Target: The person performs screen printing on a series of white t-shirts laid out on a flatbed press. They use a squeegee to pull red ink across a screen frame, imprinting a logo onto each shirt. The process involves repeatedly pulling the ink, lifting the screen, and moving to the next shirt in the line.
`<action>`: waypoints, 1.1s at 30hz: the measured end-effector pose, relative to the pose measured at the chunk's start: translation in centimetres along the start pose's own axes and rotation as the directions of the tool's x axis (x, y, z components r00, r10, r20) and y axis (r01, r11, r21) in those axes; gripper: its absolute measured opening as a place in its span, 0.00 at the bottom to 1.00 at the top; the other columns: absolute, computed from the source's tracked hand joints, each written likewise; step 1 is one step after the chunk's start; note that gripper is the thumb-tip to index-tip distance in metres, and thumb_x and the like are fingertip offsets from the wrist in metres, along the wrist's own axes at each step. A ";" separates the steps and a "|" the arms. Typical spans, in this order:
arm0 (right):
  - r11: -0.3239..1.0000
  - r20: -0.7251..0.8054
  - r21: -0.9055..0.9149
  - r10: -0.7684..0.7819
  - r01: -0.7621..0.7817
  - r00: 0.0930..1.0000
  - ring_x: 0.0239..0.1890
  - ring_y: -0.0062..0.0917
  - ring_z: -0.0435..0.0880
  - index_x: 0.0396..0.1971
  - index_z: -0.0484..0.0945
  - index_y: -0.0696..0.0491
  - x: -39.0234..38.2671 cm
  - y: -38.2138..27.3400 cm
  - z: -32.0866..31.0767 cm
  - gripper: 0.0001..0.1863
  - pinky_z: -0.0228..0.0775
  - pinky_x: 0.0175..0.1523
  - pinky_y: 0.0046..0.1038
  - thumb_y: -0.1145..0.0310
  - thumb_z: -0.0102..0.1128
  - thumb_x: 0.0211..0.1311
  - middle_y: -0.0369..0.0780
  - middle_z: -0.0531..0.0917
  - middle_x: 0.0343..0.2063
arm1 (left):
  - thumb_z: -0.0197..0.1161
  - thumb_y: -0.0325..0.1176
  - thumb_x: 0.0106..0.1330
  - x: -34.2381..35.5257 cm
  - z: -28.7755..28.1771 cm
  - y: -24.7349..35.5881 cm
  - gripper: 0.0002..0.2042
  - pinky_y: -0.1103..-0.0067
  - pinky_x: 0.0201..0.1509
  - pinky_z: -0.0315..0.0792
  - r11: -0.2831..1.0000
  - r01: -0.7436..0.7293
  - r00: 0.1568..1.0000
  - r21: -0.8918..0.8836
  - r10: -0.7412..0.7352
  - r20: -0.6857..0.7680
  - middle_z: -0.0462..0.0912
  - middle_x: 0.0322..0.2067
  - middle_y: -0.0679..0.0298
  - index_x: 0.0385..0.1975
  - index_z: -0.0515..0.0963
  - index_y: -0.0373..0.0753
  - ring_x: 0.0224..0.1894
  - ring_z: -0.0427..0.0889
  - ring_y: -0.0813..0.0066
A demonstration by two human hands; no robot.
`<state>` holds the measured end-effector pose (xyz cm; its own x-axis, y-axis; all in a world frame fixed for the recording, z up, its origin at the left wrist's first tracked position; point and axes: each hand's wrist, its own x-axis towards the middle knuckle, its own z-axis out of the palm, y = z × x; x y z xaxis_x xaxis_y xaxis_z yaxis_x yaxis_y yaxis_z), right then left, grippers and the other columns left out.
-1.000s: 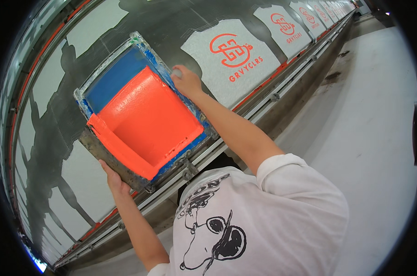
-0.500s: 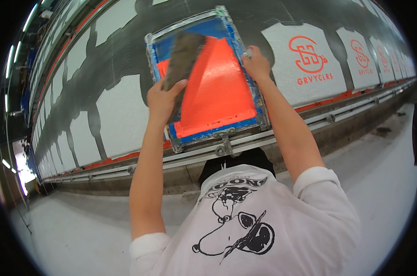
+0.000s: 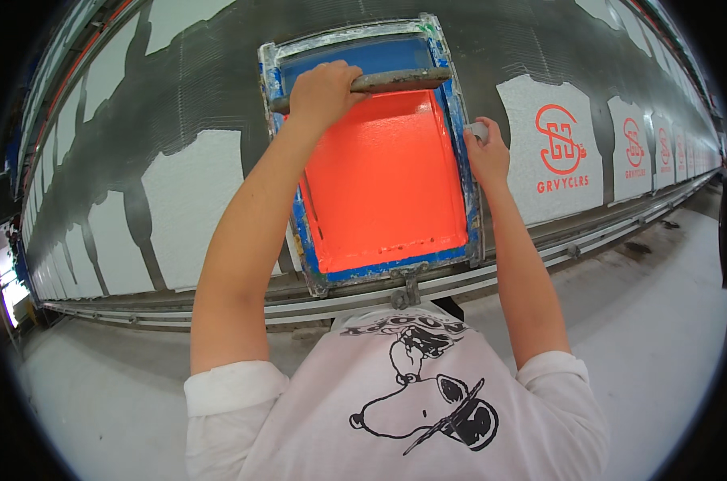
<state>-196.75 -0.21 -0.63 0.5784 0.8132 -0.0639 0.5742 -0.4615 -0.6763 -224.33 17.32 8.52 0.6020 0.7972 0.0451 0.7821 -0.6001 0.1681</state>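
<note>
Grasping the squeegee (image 3: pixel 403 80) with our left hand (image 3: pixel 323 93) at the far end of the screen-printing frame (image 3: pixel 347 43) and gripping its right side with our right hand (image 3: pixel 489 157), we'd best press the squeegee evenly

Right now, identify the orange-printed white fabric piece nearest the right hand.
The orange-printed white fabric piece immediately right of the blue rectangular frame; the other printed pieces line up farther right, farther from the right hand.
</note>
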 end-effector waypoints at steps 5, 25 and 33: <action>0.999 -0.019 0.050 -0.016 0.017 1.000 0.39 0.41 0.88 0.54 0.79 0.50 0.1 -0.5 -0.2 0.24 0.77 0.46 0.38 0.54 0.67 0.62 0.48 0.87 0.36 | 0.72 0.54 0.58 1.5 0.6 -1.3 0.21 0.65 0.47 0.80 0.993 0.080 0.987 -0.086 -0.067 0.149 0.86 0.41 0.62 0.43 0.85 0.45 0.47 0.85 0.60; 0.550 0.320 -0.250 -0.730 0.797 0.604 0.36 0.38 0.82 0.29 0.76 0.51 1.9 -8.5 1.4 0.19 0.70 0.42 0.40 0.57 0.78 0.46 0.39 0.81 0.28 | 0.69 0.64 0.55 -9.3 0.2 -0.4 0.25 0.63 0.37 0.79 0.981 0.186 0.971 0.060 -0.192 0.140 0.87 0.31 0.60 0.30 0.85 0.43 0.37 0.87 0.58; 0.582 0.332 -0.160 -0.729 0.797 0.599 0.36 0.33 0.77 0.28 0.74 0.49 -13.1 -1.7 -4.1 0.22 0.66 0.43 0.36 0.67 0.79 0.30 0.36 0.76 0.30 | 0.79 0.42 0.43 -25.2 2.4 8.7 0.19 0.67 0.36 0.78 0.977 0.196 0.981 -0.080 -0.194 0.028 0.84 0.32 0.64 0.34 0.84 0.45 0.35 0.84 0.61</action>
<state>-202.95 -11.57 4.34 -0.2643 0.9410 0.2113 0.8879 0.3230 -0.3277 -232.30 -8.20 6.48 0.4431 0.8964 -0.0161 0.8694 -0.4252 0.2515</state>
